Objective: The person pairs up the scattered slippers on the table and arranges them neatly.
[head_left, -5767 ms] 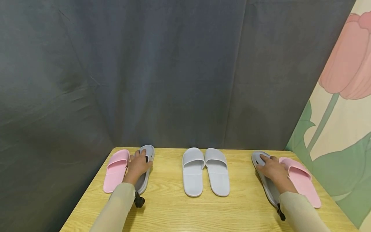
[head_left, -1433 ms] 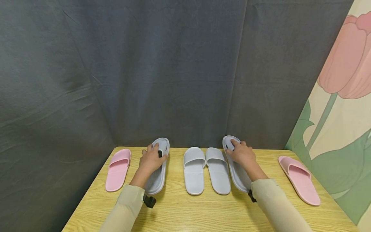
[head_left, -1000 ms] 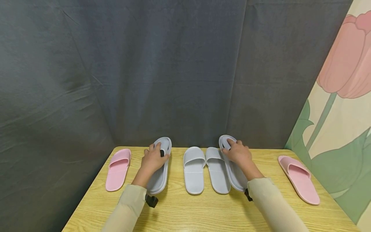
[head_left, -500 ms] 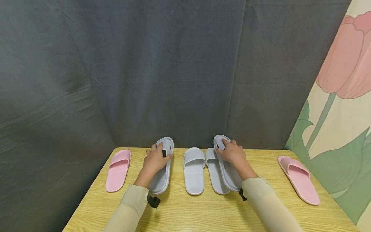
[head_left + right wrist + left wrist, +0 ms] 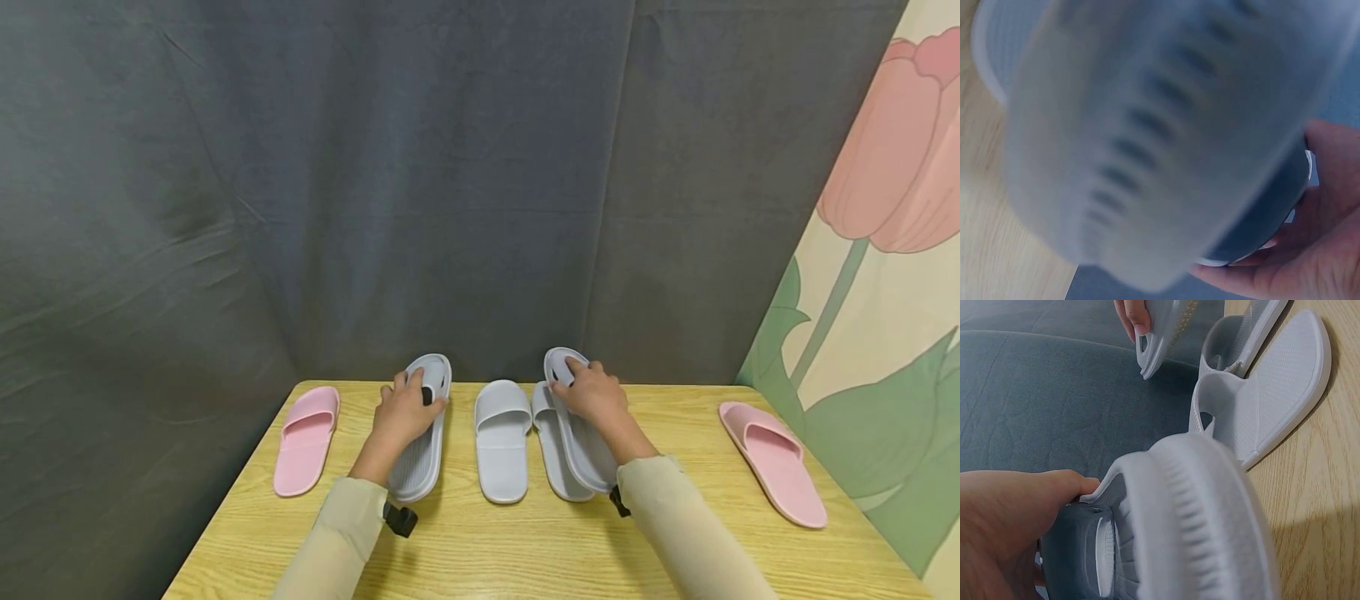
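The left hand [image 5: 405, 412] is gripping a thick, ribbed grey slipper [image 5: 422, 462] at its toe end; the right hand [image 5: 592, 396] is likewise gripping its mate [image 5: 585, 450], both hovering above the wood-grained table [image 5: 480, 558]. The mate is partly covering a flat, fine-textured grey slide [image 5: 556, 450], whose twin [image 5: 502, 467] is lying beside it.

Light is soft; the slipper [image 5: 1154, 144] blurs in the right wrist view.
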Available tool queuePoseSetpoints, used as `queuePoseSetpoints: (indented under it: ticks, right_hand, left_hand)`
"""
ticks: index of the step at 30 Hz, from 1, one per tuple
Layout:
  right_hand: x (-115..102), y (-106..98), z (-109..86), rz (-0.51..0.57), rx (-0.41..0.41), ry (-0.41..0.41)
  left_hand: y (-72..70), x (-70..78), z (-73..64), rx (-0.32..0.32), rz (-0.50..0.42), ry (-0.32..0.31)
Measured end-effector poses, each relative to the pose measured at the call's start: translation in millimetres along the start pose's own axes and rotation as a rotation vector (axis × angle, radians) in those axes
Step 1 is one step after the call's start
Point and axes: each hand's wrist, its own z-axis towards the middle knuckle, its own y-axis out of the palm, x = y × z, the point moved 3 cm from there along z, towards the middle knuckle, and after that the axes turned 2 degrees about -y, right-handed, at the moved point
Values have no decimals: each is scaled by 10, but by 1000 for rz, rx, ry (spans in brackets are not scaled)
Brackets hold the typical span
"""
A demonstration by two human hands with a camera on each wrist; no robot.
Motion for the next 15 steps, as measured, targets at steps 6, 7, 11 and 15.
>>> queuePoseSetpoints:
  ticks: [6, 7, 11, 15]
  right_hand:
    - [-66, 31, 10, 2, -4, -8]
    - [-78, 35, 11, 1, -7, -9]
    - [-134, 43, 4, 2, -12, -17]
    - [-189, 55, 0, 17, -1, -28]
  left_hand:
    - [-11, -9, -5, 5, 3, 3]
    - [-11, -7, -7, 4, 4, 3]
    - [-10, -4, -10, 0, 3, -1]
    - [-14, 1, -15, 4, 2, 1]
